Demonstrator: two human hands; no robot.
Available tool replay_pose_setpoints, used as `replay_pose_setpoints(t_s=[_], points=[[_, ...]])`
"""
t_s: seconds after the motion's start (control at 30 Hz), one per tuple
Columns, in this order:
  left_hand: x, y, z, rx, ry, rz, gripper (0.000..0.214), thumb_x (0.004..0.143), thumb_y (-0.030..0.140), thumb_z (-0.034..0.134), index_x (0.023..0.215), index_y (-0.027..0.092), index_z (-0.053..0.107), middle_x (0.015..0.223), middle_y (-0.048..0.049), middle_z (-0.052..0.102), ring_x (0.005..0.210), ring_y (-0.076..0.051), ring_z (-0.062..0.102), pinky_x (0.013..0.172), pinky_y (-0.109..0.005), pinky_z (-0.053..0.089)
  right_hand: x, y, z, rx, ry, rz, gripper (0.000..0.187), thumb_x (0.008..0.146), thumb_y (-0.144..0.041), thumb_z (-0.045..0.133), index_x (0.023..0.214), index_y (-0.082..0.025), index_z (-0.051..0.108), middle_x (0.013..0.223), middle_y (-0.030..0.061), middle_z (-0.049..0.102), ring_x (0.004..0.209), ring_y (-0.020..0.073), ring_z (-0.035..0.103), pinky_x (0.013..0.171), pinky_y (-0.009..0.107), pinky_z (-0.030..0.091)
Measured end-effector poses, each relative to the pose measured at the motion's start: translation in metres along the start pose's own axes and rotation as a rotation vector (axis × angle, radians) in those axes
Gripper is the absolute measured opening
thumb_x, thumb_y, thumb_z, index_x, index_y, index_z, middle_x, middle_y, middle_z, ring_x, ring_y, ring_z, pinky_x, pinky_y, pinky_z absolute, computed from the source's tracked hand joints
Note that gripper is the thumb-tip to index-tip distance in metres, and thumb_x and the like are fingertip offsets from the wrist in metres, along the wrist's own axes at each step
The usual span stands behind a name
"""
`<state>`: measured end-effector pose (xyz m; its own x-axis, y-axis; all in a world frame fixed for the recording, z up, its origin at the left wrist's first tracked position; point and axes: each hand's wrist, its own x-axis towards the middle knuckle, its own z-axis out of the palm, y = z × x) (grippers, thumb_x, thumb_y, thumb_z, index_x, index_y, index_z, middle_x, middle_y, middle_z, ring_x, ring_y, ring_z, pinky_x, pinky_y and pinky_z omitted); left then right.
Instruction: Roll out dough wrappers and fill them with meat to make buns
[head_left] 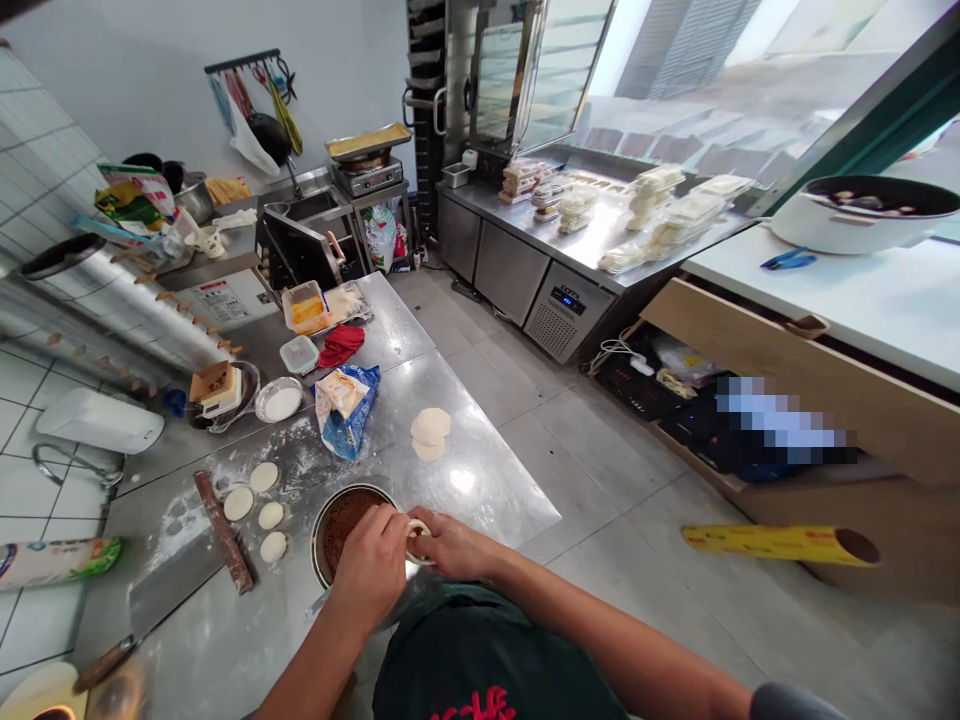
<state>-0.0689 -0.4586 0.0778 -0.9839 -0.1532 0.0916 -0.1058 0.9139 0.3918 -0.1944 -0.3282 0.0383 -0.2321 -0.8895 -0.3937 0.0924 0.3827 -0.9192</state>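
Note:
My left hand [371, 565] and my right hand [450, 545] meet over the near rim of a metal bowl [321, 528] of brown filling. Between them they pinch a small round dough wrapper [417, 530], fingers curled on it from both sides. Several flat dough discs [259, 500] lie on the floured steel table [480, 470] to the left, beside a wooden rolling pin [223, 530]. A stack of finished dough rounds [430, 432] sits further back on the table.
A blue flour bag [345, 405], red cloth [341, 343], plastic containers [304, 305] and a small bowl of flour [279, 400] stand behind. A knife [105, 660] lies near left. A steel counter with stacked packs [660, 215] is across the tiled floor. A yellow roll [780, 543] juts out at right.

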Motion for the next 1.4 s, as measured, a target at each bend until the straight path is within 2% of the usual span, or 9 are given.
replay_pose_setpoints(t_s=[0.17,0.33,0.43,0.57,0.77,0.93,1.1,1.23,1.4], points=[[0.002,-0.004,0.003,0.014,0.014,0.052,0.028,0.102,0.015,0.045,0.122,0.021,0.063,0.098,-0.0070,0.066,0.091,-0.021,0.061,0.081,-0.036,0.051,0.003,-0.004,-0.009,0.014,-0.026,-0.078,0.014,0.083,-0.027,0.062,0.095,-0.020,0.060,0.083,-0.0014,0.058,0.077,0.0151,0.052,0.068,0.027,0.041],[0.005,-0.012,-0.001,-0.026,0.064,-0.028,0.022,0.103,0.020,0.047,0.110,0.022,0.067,0.097,-0.0061,0.066,0.093,-0.020,0.062,0.087,-0.037,0.051,0.001,-0.007,-0.016,0.403,-0.133,0.015,0.048,0.086,-0.048,0.067,0.126,-0.021,0.057,0.095,0.0002,0.062,0.071,0.0139,0.058,0.062,0.028,0.048],[0.008,-0.012,-0.002,-0.036,0.096,-0.028,0.029,0.104,0.019,0.046,0.126,0.023,0.063,0.103,-0.0076,0.067,0.097,-0.021,0.063,0.087,-0.037,0.053,0.000,-0.006,-0.009,0.558,-0.106,-0.059,0.053,0.087,-0.058,0.068,0.123,-0.021,0.058,0.102,0.0036,0.065,0.090,0.0192,0.064,0.074,0.031,0.054],[0.010,-0.010,0.000,-0.041,0.086,-0.036,0.022,0.103,0.017,0.044,0.109,0.022,0.066,0.096,-0.0066,0.065,0.093,-0.021,0.063,0.088,-0.038,0.052,0.005,-0.002,0.000,0.601,-0.049,-0.046,0.051,0.085,-0.056,0.071,0.119,-0.020,0.058,0.087,0.0008,0.064,0.077,0.0165,0.061,0.065,0.029,0.049],[0.013,-0.009,0.000,-0.027,0.061,0.023,0.032,0.103,0.016,0.042,0.128,0.022,0.060,0.102,-0.0079,0.066,0.096,-0.021,0.063,0.087,-0.038,0.053,0.012,0.005,-0.003,0.296,0.025,-0.126,0.028,0.092,-0.048,0.062,0.103,-0.022,0.057,0.088,-0.0001,0.060,0.075,0.0151,0.056,0.062,0.027,0.047],[0.014,-0.008,0.001,-0.032,0.061,-0.010,0.022,0.103,0.016,0.044,0.105,0.021,0.065,0.098,-0.0073,0.065,0.093,-0.021,0.062,0.087,-0.037,0.051,0.014,0.007,-0.006,0.308,-0.017,0.023,0.028,0.090,-0.039,0.056,0.111,-0.021,0.056,0.083,0.0002,0.061,0.068,0.0154,0.054,0.058,0.028,0.045],[0.012,-0.007,0.007,0.008,0.039,0.021,0.031,0.101,0.013,0.045,0.125,0.022,0.062,0.099,-0.0067,0.065,0.095,-0.021,0.062,0.082,-0.034,0.051,0.012,0.003,-0.011,0.078,0.022,-0.065,0.015,0.086,-0.031,0.059,0.097,-0.020,0.057,0.081,-0.0005,0.059,0.071,0.0141,0.053,0.063,0.026,0.041],[0.010,-0.006,0.010,0.008,0.043,0.012,0.021,0.102,0.016,0.045,0.101,0.021,0.066,0.094,-0.0063,0.064,0.089,-0.020,0.061,0.081,-0.035,0.050,0.009,0.001,-0.014,0.118,-0.026,0.133,0.024,0.088,-0.034,0.055,0.108,-0.021,0.059,0.079,-0.0010,0.060,0.059,0.0130,0.052,0.055,0.027,0.039],[0.011,-0.007,0.010,0.004,0.022,0.054,0.030,0.102,0.015,0.044,0.126,0.020,0.062,0.099,-0.0073,0.066,0.093,-0.021,0.062,0.082,-0.034,0.051,0.011,-0.001,-0.018,0.143,-0.034,0.148,0.022,0.082,-0.035,0.064,0.097,-0.019,0.063,0.078,-0.0010,0.060,0.063,0.0133,0.053,0.056,0.026,0.041]])
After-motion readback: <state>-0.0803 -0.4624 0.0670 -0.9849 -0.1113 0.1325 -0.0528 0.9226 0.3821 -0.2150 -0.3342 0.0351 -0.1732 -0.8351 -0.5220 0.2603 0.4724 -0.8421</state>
